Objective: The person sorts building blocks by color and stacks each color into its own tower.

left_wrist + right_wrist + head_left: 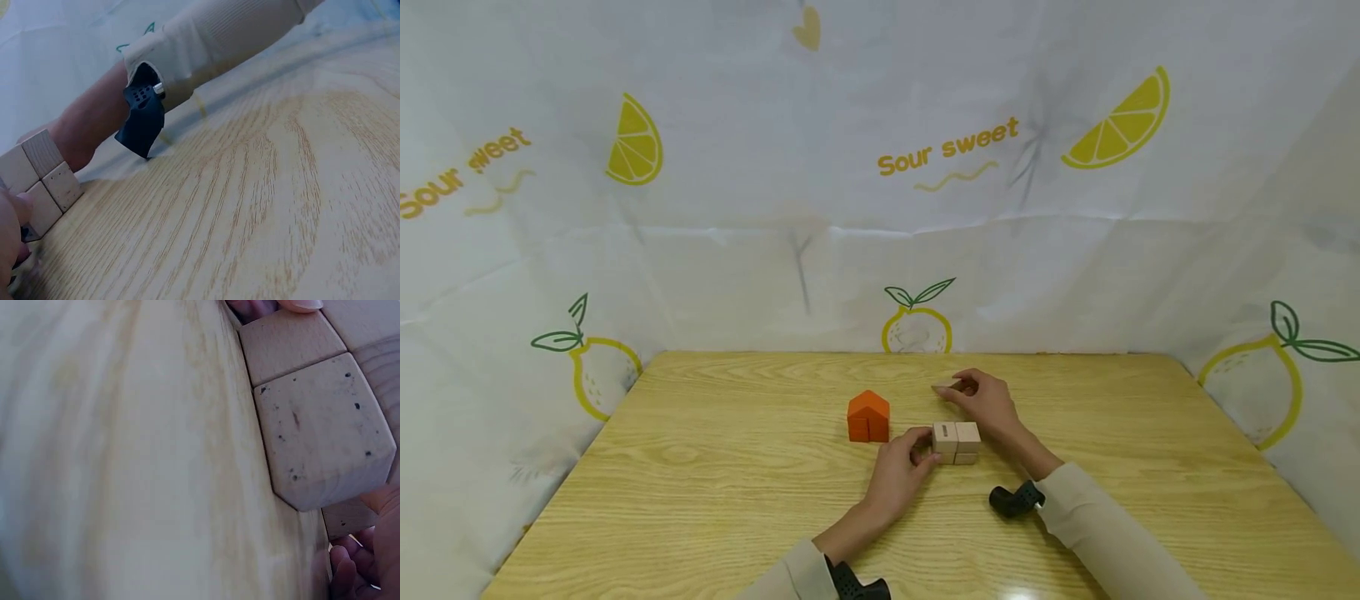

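Note:
Plain wooden blocks (956, 442) stand stacked two high on the table, pressed side by side. My left hand (898, 471) grips the stack at its left end; in the left wrist view the thumb (24, 207) lies against a block face. Behind the stack, my right hand (987, 404) pinches a small, flat-looking pale wooden block (947, 386) with a pointed end. The right wrist view has the stack's speckled block (322, 431) up close, with part of a wooden piece (347, 519) near the right fingers (345, 569).
A small orange house shape (868, 418), made of blocks with a pointed top, stands left of the wooden stack. Behind the wood-grain table (715, 500) hangs a white lemon-print sheet (737, 275). Both sleeved wrists carry black devices (1017, 500).

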